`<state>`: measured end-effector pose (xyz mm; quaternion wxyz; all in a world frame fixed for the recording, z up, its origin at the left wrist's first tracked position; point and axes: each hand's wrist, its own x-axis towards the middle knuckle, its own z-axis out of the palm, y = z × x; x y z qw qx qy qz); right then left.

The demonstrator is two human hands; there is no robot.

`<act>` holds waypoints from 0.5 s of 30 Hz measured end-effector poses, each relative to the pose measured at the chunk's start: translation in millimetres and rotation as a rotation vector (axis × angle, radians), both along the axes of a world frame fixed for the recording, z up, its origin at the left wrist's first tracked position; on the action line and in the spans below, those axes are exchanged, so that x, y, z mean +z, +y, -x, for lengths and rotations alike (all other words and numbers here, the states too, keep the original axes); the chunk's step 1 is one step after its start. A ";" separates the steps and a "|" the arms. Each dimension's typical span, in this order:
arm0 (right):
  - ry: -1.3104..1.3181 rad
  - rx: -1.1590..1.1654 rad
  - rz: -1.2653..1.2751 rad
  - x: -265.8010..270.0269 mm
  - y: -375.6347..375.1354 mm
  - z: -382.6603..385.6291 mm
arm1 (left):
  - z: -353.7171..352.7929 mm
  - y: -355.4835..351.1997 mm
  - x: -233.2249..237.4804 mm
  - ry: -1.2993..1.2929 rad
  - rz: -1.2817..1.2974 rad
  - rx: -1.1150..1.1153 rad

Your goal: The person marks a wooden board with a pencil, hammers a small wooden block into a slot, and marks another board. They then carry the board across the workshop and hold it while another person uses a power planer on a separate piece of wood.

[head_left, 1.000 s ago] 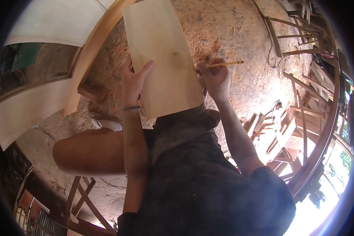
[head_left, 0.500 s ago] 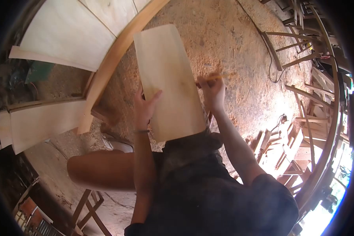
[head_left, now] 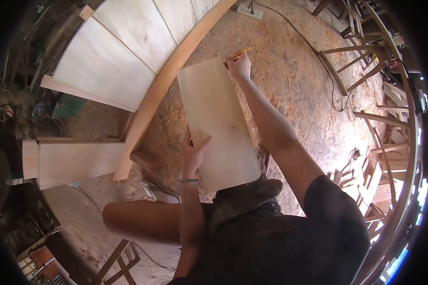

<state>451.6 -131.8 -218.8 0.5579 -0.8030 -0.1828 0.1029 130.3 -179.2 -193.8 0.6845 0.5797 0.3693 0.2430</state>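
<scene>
A pale wooden board (head_left: pixel 218 123) lies slanted over my lap, its lower end at my dark clothing. My left hand (head_left: pixel 193 151) grips its left edge, thumb on the upper face and the other fingers hidden beneath. At the far right corner of the board, my right hand (head_left: pixel 239 65) pinches a yellow pencil (head_left: pixel 245 49). The pencil's visible end points up and to the right, away from the board; its other end is hidden by the fingers.
A curved wooden frame (head_left: pixel 176 61) with pale panels (head_left: pixel 104 59) fitted against it stands at the left. A power strip (head_left: pixel 250 11) with a cord lies on the sawdust-strewn floor (head_left: pixel 295 71). Wooden frames (head_left: pixel 349 66) and a pile of offcuts (head_left: pixel 366 190) are on the right.
My right hand has moved with the pencil from the middle of the board's right edge up to its far corner. My left hand keeps its hold, while the whole view has shifted.
</scene>
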 end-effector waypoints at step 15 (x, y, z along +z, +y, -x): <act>0.294 0.034 -0.160 18.1 -159.0 119.4 | -1.1 6.9 -28.2 -0.096 0.243 0.146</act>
